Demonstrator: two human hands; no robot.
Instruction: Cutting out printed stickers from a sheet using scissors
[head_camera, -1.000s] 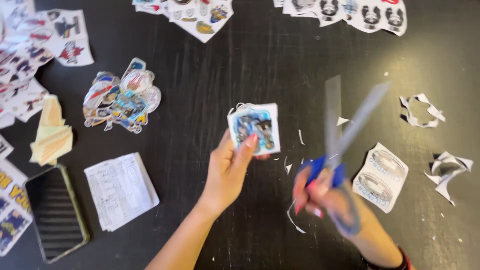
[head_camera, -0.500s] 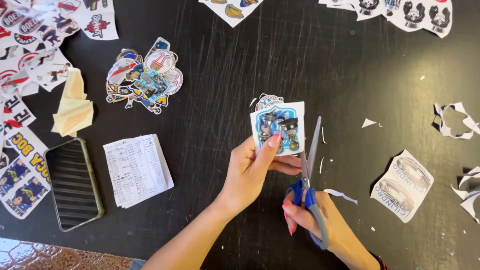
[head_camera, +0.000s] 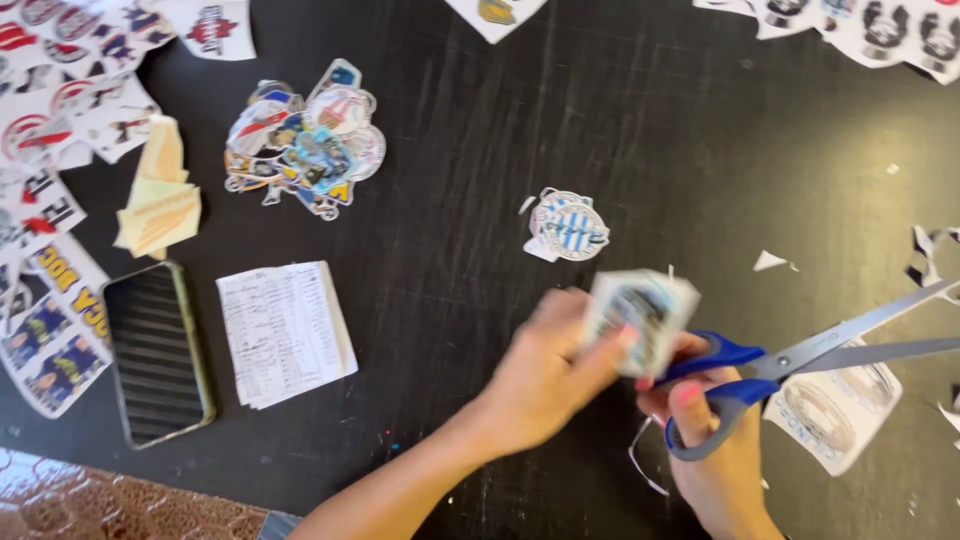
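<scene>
Small blurred printed paper cutout (head_camera: 640, 318), in the head view, is pinched in the left hand's (head_camera: 548, 375) grip above the black surface (head_camera: 640, 120), just left of the right hand's (head_camera: 715, 455) blue-handled scissors (head_camera: 800, 365), whose spread blades point right, away from it.

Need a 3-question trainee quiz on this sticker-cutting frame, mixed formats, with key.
1. True or false: the scissors have red handles.
2. Which hand holds the small printed sticker card? A) left hand B) right hand C) neither
3. Fill in: the phone lies on the black table just left of a folded white ____.

Key
1. False: the handles are blue, and the blades stand open, pointing right.
2. A. The right hand grips the scissors.
3. Paper, printed with small text.
</scene>
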